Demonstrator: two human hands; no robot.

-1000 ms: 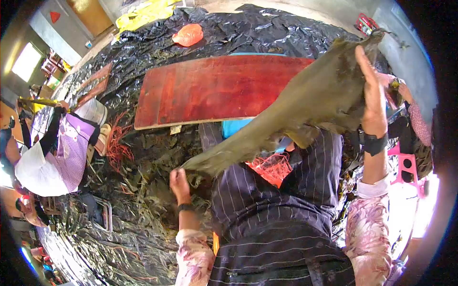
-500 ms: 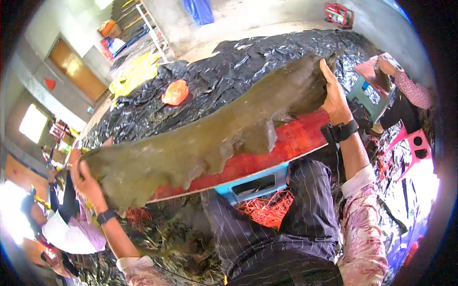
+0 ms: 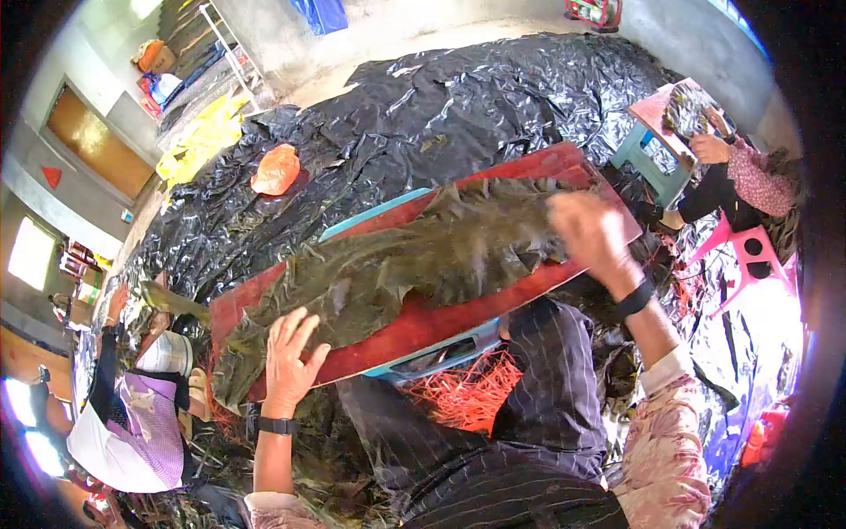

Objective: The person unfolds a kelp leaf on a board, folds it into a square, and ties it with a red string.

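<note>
A long, olive-brown leaf (image 3: 423, 251) with ragged, wavy edges lies lengthwise over a red board (image 3: 397, 339), its left end hanging past the board's edge. My left hand (image 3: 289, 357) is open at the leaf's lower left part, fingers spread and nothing gripped in them. At the right end of the leaf, my right hand (image 3: 595, 231) is smeared by motion, so I cannot tell what its fingers do. Under the board stands a blue stool (image 3: 480, 339), in front of my knees. Red shredded strips (image 3: 463, 392) lie between my legs.
Black plastic sheeting (image 3: 441, 97) covers the floor ahead, with an orange bag (image 3: 277, 169) on it. On the right, a person (image 3: 762, 181) handles leaves at a green stool (image 3: 648, 163); a pink stool (image 3: 753, 256) is nearer. Another person (image 3: 137, 423) is at the left.
The leaf, earlier stretched between both hands above the board, now lies lower and crumpled on it. My left hand has let go and moved right; the right hand has come down.
</note>
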